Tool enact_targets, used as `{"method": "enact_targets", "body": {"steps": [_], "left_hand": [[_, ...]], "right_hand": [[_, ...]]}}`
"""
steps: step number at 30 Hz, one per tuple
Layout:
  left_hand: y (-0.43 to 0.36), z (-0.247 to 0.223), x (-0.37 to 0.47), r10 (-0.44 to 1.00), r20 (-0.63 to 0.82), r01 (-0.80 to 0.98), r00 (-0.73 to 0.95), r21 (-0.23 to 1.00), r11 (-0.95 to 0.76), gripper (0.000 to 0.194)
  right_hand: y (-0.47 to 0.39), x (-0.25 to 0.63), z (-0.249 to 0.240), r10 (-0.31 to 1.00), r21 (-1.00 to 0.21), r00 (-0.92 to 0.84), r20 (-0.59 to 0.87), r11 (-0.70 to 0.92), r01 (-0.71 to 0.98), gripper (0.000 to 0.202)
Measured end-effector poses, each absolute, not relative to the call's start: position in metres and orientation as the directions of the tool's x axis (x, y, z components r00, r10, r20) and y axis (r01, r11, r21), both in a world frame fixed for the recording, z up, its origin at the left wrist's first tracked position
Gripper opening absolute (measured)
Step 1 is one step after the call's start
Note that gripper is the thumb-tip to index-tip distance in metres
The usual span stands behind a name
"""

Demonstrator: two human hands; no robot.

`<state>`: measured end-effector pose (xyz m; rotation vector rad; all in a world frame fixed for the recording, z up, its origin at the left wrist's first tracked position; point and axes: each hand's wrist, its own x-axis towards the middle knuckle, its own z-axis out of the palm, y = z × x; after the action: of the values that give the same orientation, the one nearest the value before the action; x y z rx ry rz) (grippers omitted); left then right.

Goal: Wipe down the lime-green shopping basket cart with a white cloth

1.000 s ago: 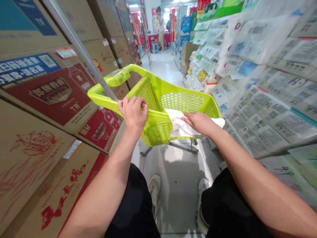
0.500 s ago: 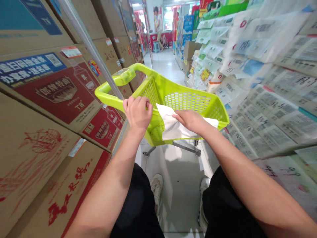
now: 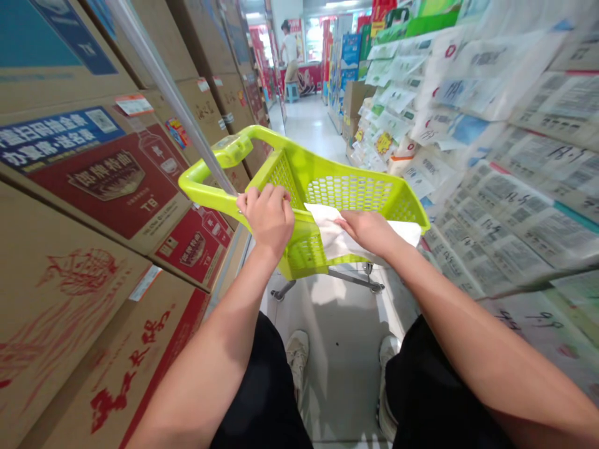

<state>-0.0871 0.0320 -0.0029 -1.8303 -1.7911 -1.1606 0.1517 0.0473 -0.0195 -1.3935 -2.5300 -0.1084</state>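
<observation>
A lime-green shopping cart point(image 3: 299, 265) stands sideways in front of me, with perforated basket walls. My left hand point(image 3: 269, 215) is wrapped over the cart's near rim, close to the handle end. Bunched against the same rim, further right, is a white cloth point(image 3: 334, 240); my right hand point(image 3: 367, 229) grips it, thumb and fingers closed. Part of the cloth drapes down the cart's outer side, and another part shows right of the wrist. The fingertips of my right hand are partly hidden behind the rim and cloth.
Stacked cardboard cartons point(image 3: 107, 181) line the left, with a metal pole point(image 3: 173, 93) in front of them. Packs of paper tissue point(image 3: 510, 206) are piled on the right. Down the aisle, a person point(image 3: 290, 50) is by a blue stool point(image 3: 292, 92). Cart wheels point(image 3: 278, 294) rest on the tiled floor.
My right hand and the cloth have slid a little to the right along the rim. My left hand has shifted slightly right, still on the rim. The distant person has changed posture.
</observation>
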Motion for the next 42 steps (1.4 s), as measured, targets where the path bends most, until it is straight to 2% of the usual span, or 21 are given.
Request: {"method": "enact_targets", "body": {"steps": [9,19,33,38,42], "left_hand": [[0.018,0.001,-0.075,0.667,0.738,0.947,-0.105,0.280,-0.160,0.024],[0.032,0.002,-0.097,0.672,0.738,0.979,-0.055,0.172,-0.108,0.027],[0.039,0.000,-0.104,0.672,0.740,0.972,-0.042,0.186,-0.144,0.020],[0.036,0.002,-0.101,0.683,0.729,0.950,-0.045,0.244,-0.197,0.021],[0.033,0.005,-0.099,0.699,0.713,0.950,-0.050,0.249,-0.186,0.024]], "right_hand": [[0.043,0.092,-0.003,0.826,-0.088,-0.508,0.243,0.540,0.837,0.051],[0.048,0.133,-0.009,0.840,-0.092,-0.497,0.218,0.525,0.846,0.057],[0.048,0.211,-0.025,0.889,-0.037,-0.428,0.163,0.439,0.898,0.050],[0.046,0.202,-0.028,0.863,0.028,-0.449,0.230,0.455,0.890,0.052],[0.048,0.166,-0.026,0.844,0.023,-0.467,0.265,0.478,0.878,0.055]]}}
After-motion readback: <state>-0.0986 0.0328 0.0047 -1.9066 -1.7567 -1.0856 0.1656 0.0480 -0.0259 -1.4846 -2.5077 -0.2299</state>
